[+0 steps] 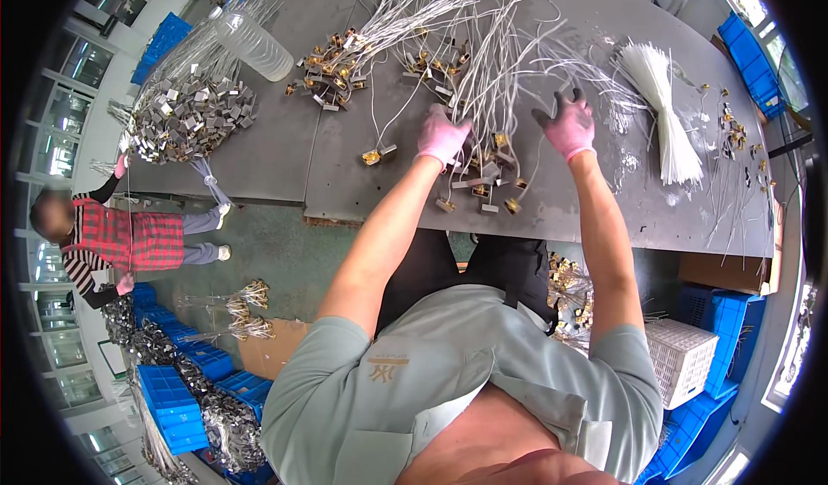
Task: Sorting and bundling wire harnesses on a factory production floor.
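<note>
My left hand (443,136), in a pink glove, rests at the left edge of a loose bunch of white wires (493,79). Its fingers curl downward, and what they grip, if anything, is hidden. On the other side of the bunch, my right hand (567,124) is open, its dark-tipped fingers spread with nothing in them. Small metal-and-brass parts (487,174) on the wire ends lie between and below my hands. A single such part (373,156) lies apart, left of my left hand. Beyond it is a heap of similar wired parts (332,71).
On the grey table (345,170) are a tied white wire bundle (660,110), a clear plastic bottle (250,43) and a large pile of metal parts (190,114). A person (121,230) in a checked apron stands at left. Blue crates (172,407) and a white crate (680,355) flank me.
</note>
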